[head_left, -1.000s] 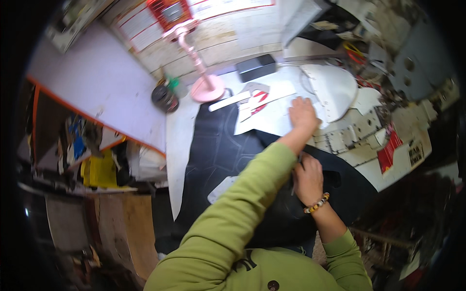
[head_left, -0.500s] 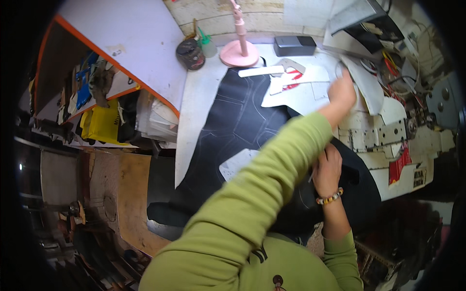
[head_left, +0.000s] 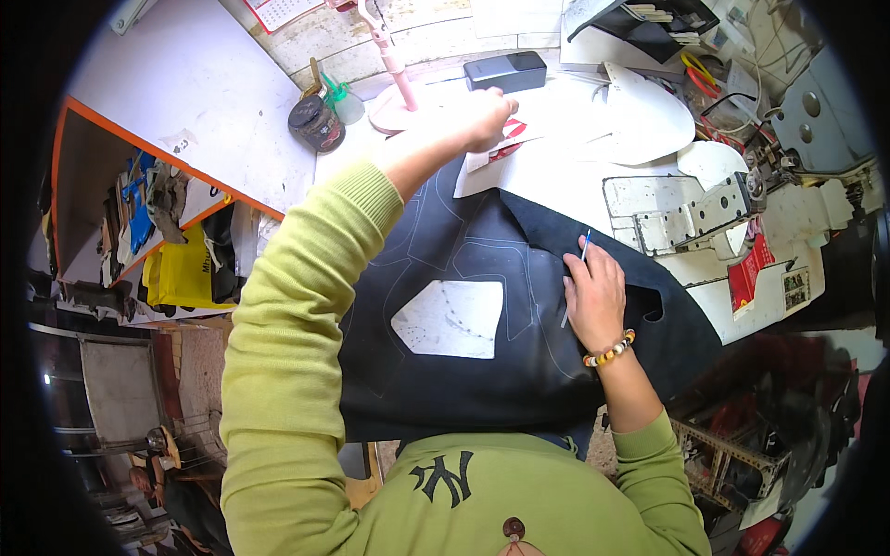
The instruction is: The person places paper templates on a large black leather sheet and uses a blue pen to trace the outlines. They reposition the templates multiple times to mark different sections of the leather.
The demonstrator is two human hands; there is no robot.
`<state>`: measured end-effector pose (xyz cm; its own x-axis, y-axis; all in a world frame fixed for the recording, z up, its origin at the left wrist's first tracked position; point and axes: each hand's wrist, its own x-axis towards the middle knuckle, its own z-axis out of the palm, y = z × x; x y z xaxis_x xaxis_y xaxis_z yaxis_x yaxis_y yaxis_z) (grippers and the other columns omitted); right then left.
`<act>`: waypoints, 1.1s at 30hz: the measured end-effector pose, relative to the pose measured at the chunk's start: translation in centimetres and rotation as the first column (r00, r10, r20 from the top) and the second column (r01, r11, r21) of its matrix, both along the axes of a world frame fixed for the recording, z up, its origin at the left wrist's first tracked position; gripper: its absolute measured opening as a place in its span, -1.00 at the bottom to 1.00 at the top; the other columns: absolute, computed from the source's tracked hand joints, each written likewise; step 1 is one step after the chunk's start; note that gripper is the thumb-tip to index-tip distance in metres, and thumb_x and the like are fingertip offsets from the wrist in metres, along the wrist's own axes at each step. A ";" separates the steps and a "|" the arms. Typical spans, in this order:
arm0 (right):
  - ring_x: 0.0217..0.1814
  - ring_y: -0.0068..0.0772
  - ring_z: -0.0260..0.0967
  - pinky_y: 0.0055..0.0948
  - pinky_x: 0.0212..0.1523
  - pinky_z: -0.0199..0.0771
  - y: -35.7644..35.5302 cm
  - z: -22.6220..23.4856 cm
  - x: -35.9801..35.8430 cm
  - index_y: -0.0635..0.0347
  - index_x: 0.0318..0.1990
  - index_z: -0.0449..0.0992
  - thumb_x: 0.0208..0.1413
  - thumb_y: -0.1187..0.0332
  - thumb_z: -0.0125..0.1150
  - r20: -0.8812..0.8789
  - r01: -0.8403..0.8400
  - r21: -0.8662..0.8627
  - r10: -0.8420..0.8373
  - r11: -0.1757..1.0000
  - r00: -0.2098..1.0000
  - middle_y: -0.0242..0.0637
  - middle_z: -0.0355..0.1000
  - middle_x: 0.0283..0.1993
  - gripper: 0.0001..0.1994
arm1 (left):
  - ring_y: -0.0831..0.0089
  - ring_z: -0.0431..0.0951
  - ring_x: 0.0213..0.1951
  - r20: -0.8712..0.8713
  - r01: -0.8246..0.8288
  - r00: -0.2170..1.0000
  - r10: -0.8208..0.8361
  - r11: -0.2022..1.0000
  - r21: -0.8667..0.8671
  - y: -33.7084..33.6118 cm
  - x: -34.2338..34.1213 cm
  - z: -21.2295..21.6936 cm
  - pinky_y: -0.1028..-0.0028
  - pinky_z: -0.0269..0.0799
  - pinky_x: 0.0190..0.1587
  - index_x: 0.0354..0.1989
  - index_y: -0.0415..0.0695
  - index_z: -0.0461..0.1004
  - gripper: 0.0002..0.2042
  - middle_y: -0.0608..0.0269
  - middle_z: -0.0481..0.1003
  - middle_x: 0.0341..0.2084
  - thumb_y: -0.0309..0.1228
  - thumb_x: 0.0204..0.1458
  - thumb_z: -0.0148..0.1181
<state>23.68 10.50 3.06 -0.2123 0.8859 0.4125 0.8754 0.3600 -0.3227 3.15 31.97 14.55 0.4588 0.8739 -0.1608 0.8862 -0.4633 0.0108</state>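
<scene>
A black leather-like sheet [head_left: 426, 398] with pale drawn outlines spreads over the table in front of me. On it lies a white five-sided pattern piece [head_left: 451, 320] with dotted marks. My left hand [head_left: 487, 120] is stretched to the far side, over white paper pieces and beside a red-handled tool [head_left: 510, 139]. Its fingers are curled, and what they hold, if anything, is hidden. Wearing a beaded bracelet, my right hand [head_left: 596, 292] rests on the right part of the sheet. A thin pen [head_left: 586, 243] with a blue end is held under its fingers.
At the back stand a pink lamp base [head_left: 399, 107], a dark jar [head_left: 316, 124], a green-capped bottle [head_left: 345, 104] and a black box [head_left: 505, 70]. A sewing machine [head_left: 695, 213] stands to the right. Shelves [head_left: 176, 204] of materials are at the left.
My left hand has swung left from the white pieces at the back right toward the red-handled tool. My view has shifted, and the pattern piece shows fully. My right hand stays on the sheet.
</scene>
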 end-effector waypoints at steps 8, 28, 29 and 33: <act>0.22 -0.08 0.29 -0.12 0.21 0.26 0.0 0.0 -0.1 0.16 -0.05 0.50 -0.02 0.46 0.30 0.013 -0.006 0.018 0.005 1.000 1.000 -0.10 0.37 0.14 -0.68 | 0.05 0.46 0.08 0.046 0.159 0.986 -0.162 0.985 0.074 -3.6 0.0 -4.4 0.20 0.42 0.12 0.01 -0.16 0.51 -0.69 0.02 0.46 -0.03 -0.47 0.05 0.19; 0.24 -0.07 0.29 -0.15 0.23 0.25 0.0 -0.3 -0.1 0.15 -0.02 0.51 -0.02 0.47 0.31 0.038 0.007 -0.005 -0.006 1.000 0.999 -0.14 0.36 0.20 -0.65 | 0.01 0.34 0.22 0.604 -0.088 0.796 0.034 0.994 0.059 -30.7 -5.6 -6.6 0.07 0.23 0.26 0.09 -0.20 0.44 -0.56 -0.04 0.35 0.19 -0.49 -0.04 0.29; 0.25 -0.09 0.28 -0.16 0.24 0.25 0.0 -0.4 -0.2 0.14 -0.02 0.51 -0.03 0.48 0.32 0.040 0.010 -0.015 -0.009 1.000 0.999 -0.15 0.36 0.21 -0.65 | 0.02 0.31 0.25 0.584 -0.122 0.809 0.067 0.991 0.055 -31.4 -5.4 -6.9 0.03 0.20 0.28 0.11 -0.20 0.42 -0.53 -0.04 0.32 0.21 -0.46 -0.03 0.30; 0.25 -0.10 0.28 -0.17 0.25 0.24 -0.1 -0.4 -0.3 0.14 -0.01 0.51 -0.02 0.49 0.32 0.068 0.006 -0.006 -0.005 1.000 0.998 -0.17 0.36 0.23 -0.64 | 0.02 0.20 0.32 0.528 -0.175 0.840 0.127 0.984 0.041 -32.3 -4.3 -8.1 -0.09 0.10 0.30 0.18 -0.18 0.37 -0.46 -0.03 0.23 0.28 -0.36 -0.02 0.32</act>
